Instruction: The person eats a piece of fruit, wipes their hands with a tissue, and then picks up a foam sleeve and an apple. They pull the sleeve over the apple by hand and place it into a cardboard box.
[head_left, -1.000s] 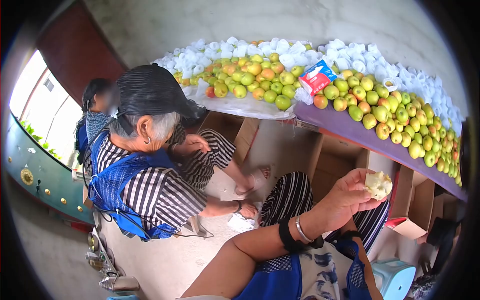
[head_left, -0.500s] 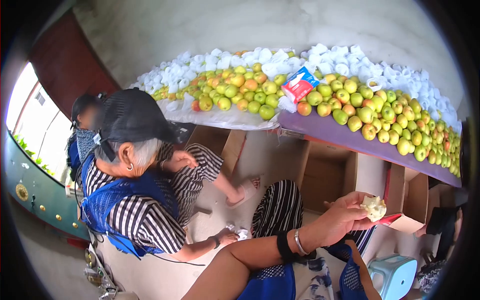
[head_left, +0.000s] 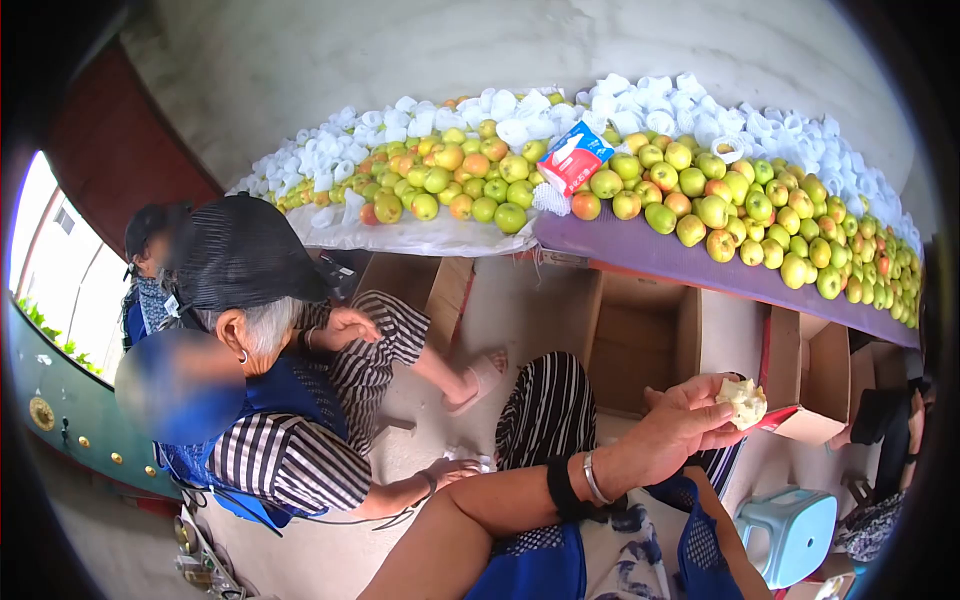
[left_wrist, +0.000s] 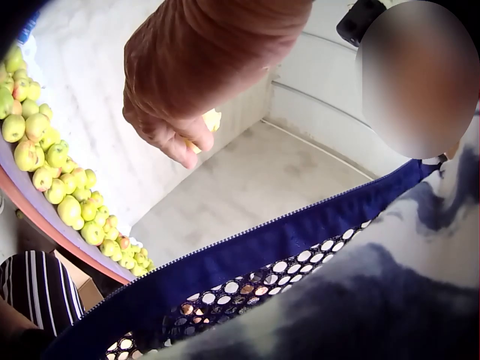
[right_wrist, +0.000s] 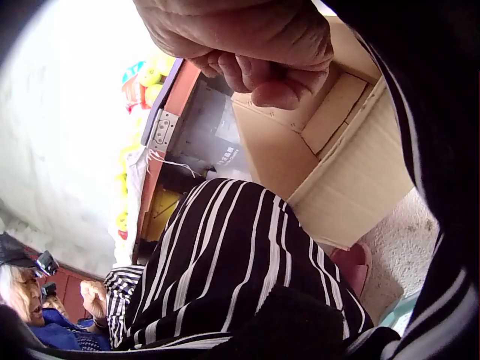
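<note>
In the head view, my left hand [head_left: 690,420] pinches a partly eaten apple [head_left: 742,403] between thumb and fingers, raised above my lap. Pale, ragged flesh shows on the apple. The left wrist view has the same hand [left_wrist: 184,97] from behind, hiding most of the apple [left_wrist: 211,121]. My right hand [right_wrist: 247,49] appears in the right wrist view with loosely curled fingers and nothing visible in them. It overlaps an open cardboard box [right_wrist: 277,150] there, above my striped trouser leg [right_wrist: 240,255].
Many apples [head_left: 715,212] and white foam nets [head_left: 690,105] lie on a purple-covered table [head_left: 640,240], with a red and blue packet [head_left: 575,158] among them. Open cardboard boxes [head_left: 645,350] stand below. A person in a black cap [head_left: 245,250] sits on the left. A blue stool [head_left: 790,535] stands right.
The head view has shifted, so the table and seated person appear farther left. My left hand keeps its hold on the apple, now slightly lower in view.
</note>
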